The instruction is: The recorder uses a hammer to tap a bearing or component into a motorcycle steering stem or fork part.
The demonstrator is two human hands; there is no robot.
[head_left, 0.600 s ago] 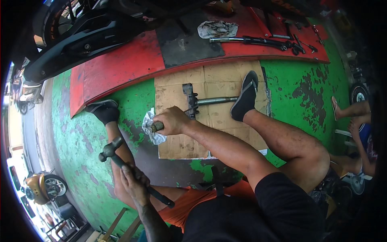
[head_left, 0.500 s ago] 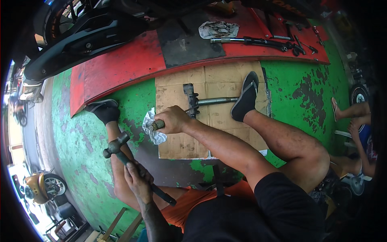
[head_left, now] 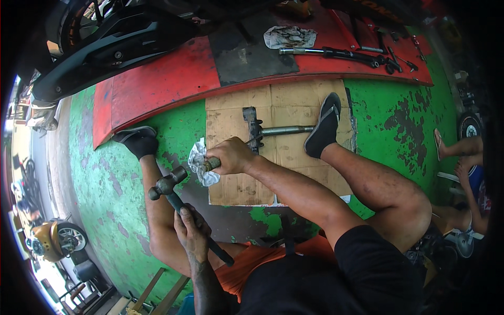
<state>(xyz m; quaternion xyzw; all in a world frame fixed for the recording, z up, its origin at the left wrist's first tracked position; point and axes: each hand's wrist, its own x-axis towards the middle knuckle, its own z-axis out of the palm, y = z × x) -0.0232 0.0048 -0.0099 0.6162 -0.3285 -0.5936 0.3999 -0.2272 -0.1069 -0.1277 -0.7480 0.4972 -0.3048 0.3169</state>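
Observation:
My left hand (head_left: 191,231) is wrapped round the dark handle of a ball-peen hammer (head_left: 169,184), its steel head raised over my left leg. My right hand (head_left: 234,156) is closed on a rod-like tool with a thick brownish butt (head_left: 212,164) that sticks out toward the hammer. The tool's thin far end reaches the dark clamp of a steering stem (head_left: 286,130); whether it touches cannot be seen. The stem lies on cardboard, its bare shaft against my right foot (head_left: 324,126). A crumpled white rag (head_left: 198,157) is beside the tool's butt.
Flattened cardboard (head_left: 236,191) covers part of the green floor (head_left: 115,194). Beyond it runs a red platform (head_left: 157,89) with a shock-like black tube (head_left: 336,53), a stained rag (head_left: 290,38) and hand tools. A motorcycle (head_left: 115,52) stands far left. Another person's leg (head_left: 457,147) shows at right.
The hammer in my left hand has moved a little to the right and up, closer to the tool's butt. My right hand keeps its grip; the whole view has shifted slightly.

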